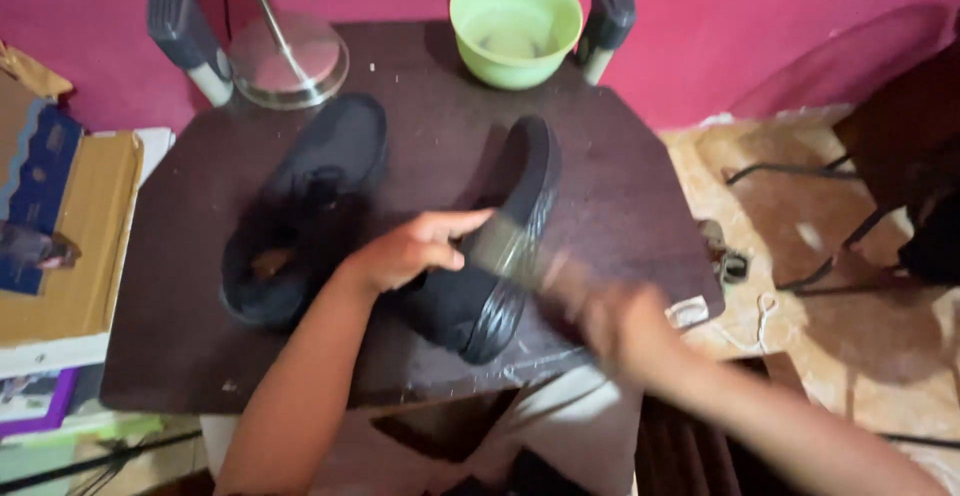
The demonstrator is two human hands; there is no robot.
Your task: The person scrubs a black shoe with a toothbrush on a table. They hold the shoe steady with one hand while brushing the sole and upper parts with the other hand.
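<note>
Nearest, right hand (pixel 610 321) blurred at table (pixel 180 346) front edge; grip cannot be told, something pale smeared beside it. Left hand (pixel 415 248) grasps tilted black shoe (pixel 495 246), sole facing right. Second black shoe (pixel 310 196) lies just left. Farther: lamp base (pixel 290 61), green bowl (pixel 515 24).

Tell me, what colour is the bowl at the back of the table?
The bowl is light green, seen clearly in the head view.
</note>
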